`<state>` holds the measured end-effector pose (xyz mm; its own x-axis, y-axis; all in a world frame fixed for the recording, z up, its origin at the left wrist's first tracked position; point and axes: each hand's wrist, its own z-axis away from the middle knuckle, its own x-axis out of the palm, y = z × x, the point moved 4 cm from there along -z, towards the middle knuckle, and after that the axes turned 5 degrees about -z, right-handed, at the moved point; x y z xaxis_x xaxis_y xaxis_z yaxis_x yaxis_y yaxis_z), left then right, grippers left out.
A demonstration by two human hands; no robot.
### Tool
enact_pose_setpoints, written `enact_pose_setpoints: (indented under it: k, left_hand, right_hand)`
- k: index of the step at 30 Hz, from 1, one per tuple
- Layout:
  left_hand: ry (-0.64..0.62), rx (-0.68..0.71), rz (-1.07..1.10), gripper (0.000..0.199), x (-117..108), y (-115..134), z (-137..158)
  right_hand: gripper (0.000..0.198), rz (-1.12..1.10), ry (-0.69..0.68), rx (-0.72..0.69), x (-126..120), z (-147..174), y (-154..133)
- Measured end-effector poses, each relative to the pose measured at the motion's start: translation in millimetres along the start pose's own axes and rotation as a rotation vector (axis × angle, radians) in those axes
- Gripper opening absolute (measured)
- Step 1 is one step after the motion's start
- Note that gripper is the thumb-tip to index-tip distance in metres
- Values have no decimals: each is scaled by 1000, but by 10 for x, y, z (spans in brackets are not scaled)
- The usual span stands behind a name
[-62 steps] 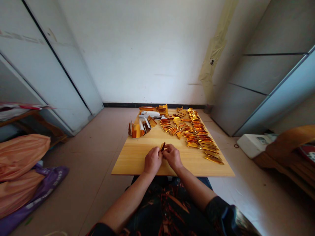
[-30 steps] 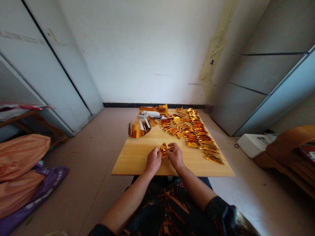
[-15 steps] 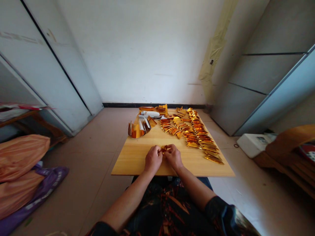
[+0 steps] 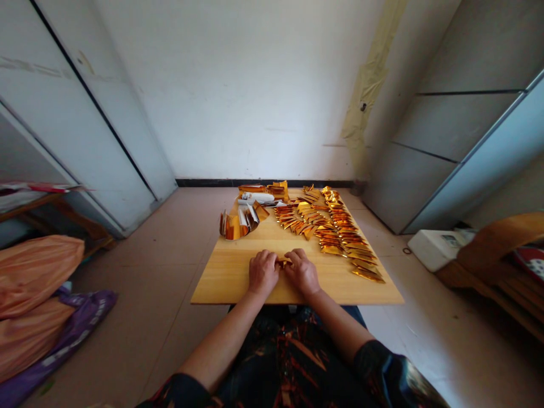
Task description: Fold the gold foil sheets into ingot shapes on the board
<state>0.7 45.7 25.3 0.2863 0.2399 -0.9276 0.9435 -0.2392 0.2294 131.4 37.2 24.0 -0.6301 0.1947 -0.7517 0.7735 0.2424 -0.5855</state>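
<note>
- Sitting at the near edge of the low wooden board point(image 4: 221, 280), the person had both hands down on its surface, knuckles up, side by side.
- The left hand point(image 4: 263, 272) and the right hand point(image 4: 302, 271) nearly met, and the gold foil piece point(image 4: 284, 262) lay on the board in the narrow gap between them, most of it hidden under the fingers.
- Both sets of fingers were curled and drawn together, tips pressed down on the foil; I judged each hand to be pinning or pinching one end, though the actual contact was covered.
- The little that showed of the foil ran left to right across the board, so its long axis pointed from one hand to the other; neither hand was clearly nearer.
- Farther back on the board, well apart from the hands, rows of folded gold pieces point(image 4: 340, 232) stretched along the right side toward the far edge.
- At the back left of the board sat a curled stack of gold sheets point(image 4: 238, 222), with a white bundle point(image 4: 257, 198) beyond it.
- Off the board to the left, orange and purple bags point(image 4: 38, 294) rested on the floor.
</note>
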Motion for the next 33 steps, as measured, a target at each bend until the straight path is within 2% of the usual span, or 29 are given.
enact_pose_setpoints:
  k: [3,6,11,17,25,33]
  left_hand:
    - [-5,4,35,6,21,-12,-10]
    - [-2,11,53,4,46,-20,-16]
    - [6,30,75,3,81,-25,-25]
    - [-8,42,118,11,91,-34,-35]
    - [-1,34,149,10,109,-53,-49]
    - [-26,57,164,7,125,-83,-70]
  right_hand:
    - [14,72,-42,-3,16,2,-6]
    - [16,91,-55,9,41,7,26]
    - [30,74,-25,43,48,9,57]
    - [24,132,-36,57,64,-8,67]
    - [22,108,-31,23,112,-27,99]
    - [21,167,-95,-30,75,-69,18]
